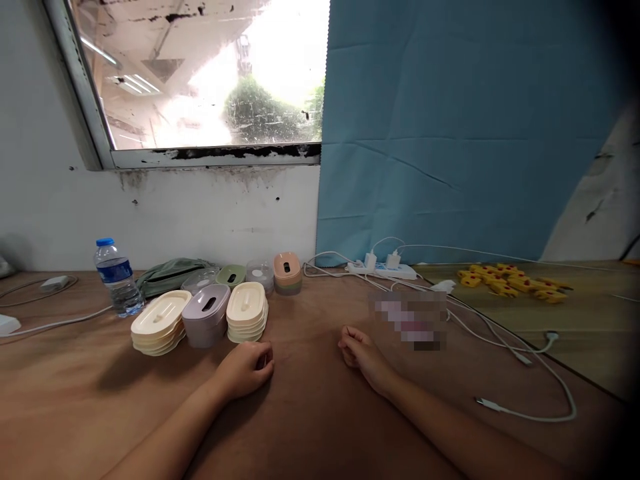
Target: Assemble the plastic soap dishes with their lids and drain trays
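Note:
My left hand [246,371] rests on the brown tabletop [305,413], its fingers curled into a loose fist with nothing visible in them. Just behind it stands a stack of cream oval lids [246,303]. Beside that are a stack of purple oval pieces with a slot on top [206,313] and another stack of cream oval lids [161,313]. My right hand [365,360] also lies on the table, fingers folded in, apart from the stacks. Nothing shows in its grasp. The nearest thing to it is a blurred-out pinkish item [407,320] to its right.
Behind the stacks sit a green lid [231,275], clear containers [260,275] and an orange-topped stack [287,267]. A water bottle [117,277] and a green pouch [173,275] stand left. White cables [545,419] run from a power strip [395,270]; yellow pieces [515,281] lie far right.

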`<state>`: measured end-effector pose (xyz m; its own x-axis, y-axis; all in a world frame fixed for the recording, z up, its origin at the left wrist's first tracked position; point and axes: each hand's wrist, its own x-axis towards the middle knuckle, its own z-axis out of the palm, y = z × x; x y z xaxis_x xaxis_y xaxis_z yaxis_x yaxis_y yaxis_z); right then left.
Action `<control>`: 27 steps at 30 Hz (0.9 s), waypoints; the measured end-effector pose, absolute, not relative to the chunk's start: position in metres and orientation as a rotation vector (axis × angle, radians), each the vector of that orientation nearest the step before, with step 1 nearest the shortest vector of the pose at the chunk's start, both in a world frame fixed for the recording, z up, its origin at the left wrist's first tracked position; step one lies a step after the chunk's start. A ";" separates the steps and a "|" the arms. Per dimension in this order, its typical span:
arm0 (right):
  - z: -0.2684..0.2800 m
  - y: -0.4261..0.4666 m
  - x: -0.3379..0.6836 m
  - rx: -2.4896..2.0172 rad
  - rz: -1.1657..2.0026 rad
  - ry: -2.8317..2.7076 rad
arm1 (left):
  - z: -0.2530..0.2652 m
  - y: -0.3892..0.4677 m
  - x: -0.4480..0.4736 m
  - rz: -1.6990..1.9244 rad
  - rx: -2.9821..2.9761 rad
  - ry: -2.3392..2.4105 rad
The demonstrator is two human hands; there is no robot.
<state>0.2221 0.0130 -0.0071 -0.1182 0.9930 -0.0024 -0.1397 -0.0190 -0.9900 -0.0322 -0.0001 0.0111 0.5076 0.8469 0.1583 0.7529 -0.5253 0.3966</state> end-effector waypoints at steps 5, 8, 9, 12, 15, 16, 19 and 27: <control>-0.007 0.015 0.223 -1.082 1.378 -1.239 | 0.008 0.002 -0.034 0.447 2.487 1.356; -0.005 0.015 0.223 -1.094 1.405 -1.282 | 0.007 0.004 -0.035 0.447 2.508 1.350; -0.005 0.015 0.223 -1.095 1.414 -1.297 | 0.007 0.004 -0.035 0.450 2.515 1.345; -0.005 0.016 0.224 -1.094 1.435 -1.338 | 0.008 0.004 -0.036 0.449 2.525 1.334; -0.006 0.017 0.224 -1.093 1.445 -1.368 | 0.009 0.003 -0.036 0.446 2.532 1.319; -0.006 0.017 0.225 -1.094 1.446 -1.374 | 0.009 0.003 -0.036 0.446 2.533 1.313; -0.006 0.018 0.225 -1.102 1.444 -1.389 | 0.009 0.002 -0.037 0.448 2.537 1.300; -0.006 0.020 0.227 -1.116 1.459 -1.427 | 0.009 0.002 -0.037 0.463 2.549 1.288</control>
<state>0.2269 0.0205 -0.0063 -0.2976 0.9527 -0.0609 0.0398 -0.0513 -0.9979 -0.0372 0.0016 0.0092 0.5594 0.8117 0.1681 0.7331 -0.5791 0.3566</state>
